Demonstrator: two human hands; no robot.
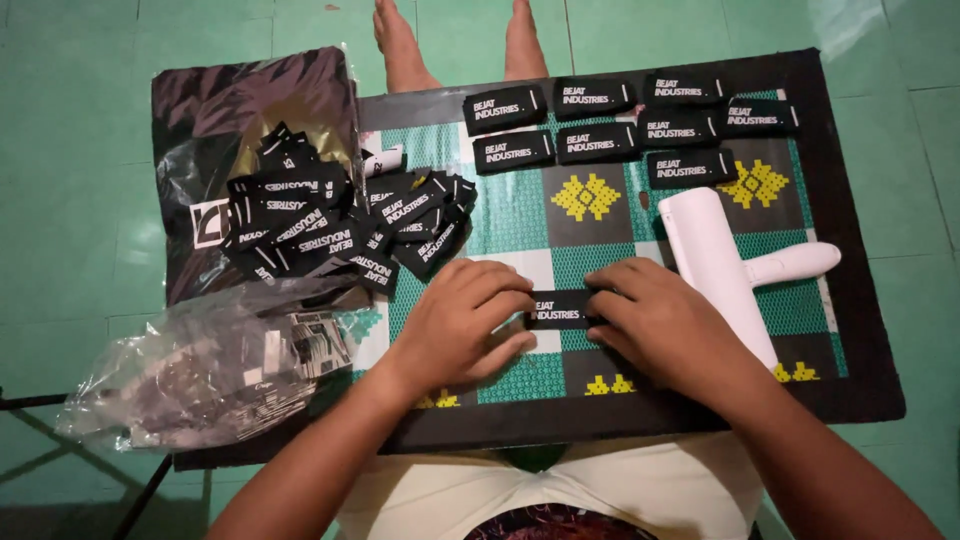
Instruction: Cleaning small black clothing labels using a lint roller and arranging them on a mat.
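1. The left hand point(462, 318) and the right hand point(655, 318) press curled fingers on one black label point(558, 310), each gripping one end of it.
2. That label lies on the patterned mat point(520, 215), near the middle, toward 6 o'clock.
3. At 12 o'clock, eight flat black labels point(640, 125) sit in rows.
4. At 9 o'clock is one loose pile of labels point(330, 225).
5. At 3 o'clock lies one white tool point(725, 265).
6. At 8 o'clock is one clear bag point(210, 365).
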